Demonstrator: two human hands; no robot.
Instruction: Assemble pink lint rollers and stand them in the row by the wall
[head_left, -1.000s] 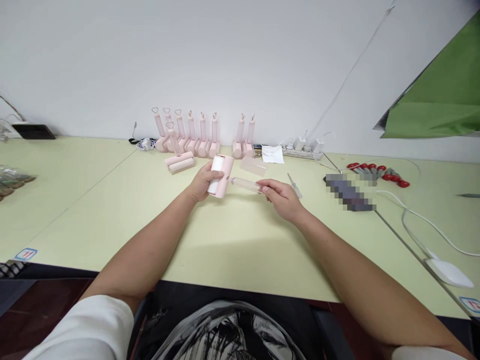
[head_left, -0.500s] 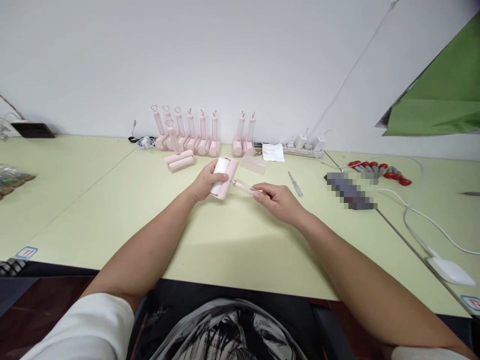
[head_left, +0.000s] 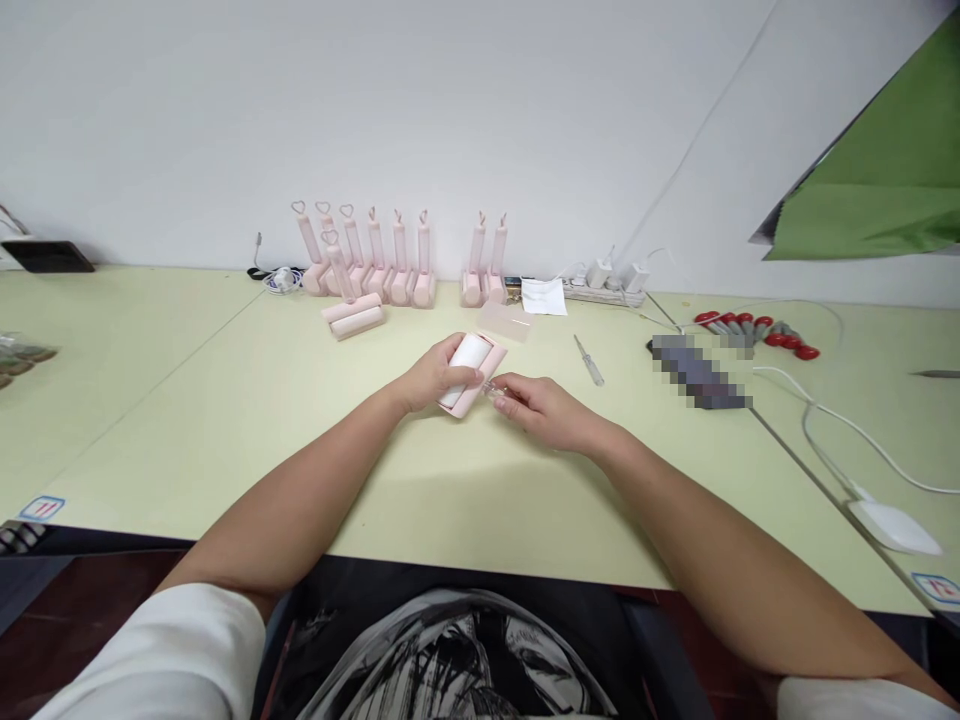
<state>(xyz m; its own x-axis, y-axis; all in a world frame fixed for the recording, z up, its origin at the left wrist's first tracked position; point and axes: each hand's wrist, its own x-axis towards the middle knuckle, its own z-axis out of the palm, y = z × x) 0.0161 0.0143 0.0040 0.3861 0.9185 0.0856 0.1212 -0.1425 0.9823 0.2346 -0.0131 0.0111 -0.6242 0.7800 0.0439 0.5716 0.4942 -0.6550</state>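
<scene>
My left hand (head_left: 437,378) is wrapped round the head of a pink lint roller (head_left: 466,360), its thumb lying across the white roll. Only a short piece of the clear handle (head_left: 493,389) shows at the head's right side. My right hand (head_left: 546,410) pinches this handle between thumb and fingers, which hide most of it. The roller is tilted and held above the table. Just beyond it lies a translucent pink cover (head_left: 505,321). Another pink lint roller (head_left: 354,318) rests behind and to the left, its heart-shaped loop upward.
Several pink lint rollers (head_left: 400,265) stand along the wall. A screwdriver (head_left: 589,360) lies right of my hands. Further right are a blurred dark object (head_left: 697,372), red-capped items (head_left: 787,342) and a white charger (head_left: 896,527) with its cable. Behind stands a power strip (head_left: 604,292).
Both hands have brought the lint roller slightly right and nearer me, and its head has tilted more. My right hand has moved up the handle, closer to the head.
</scene>
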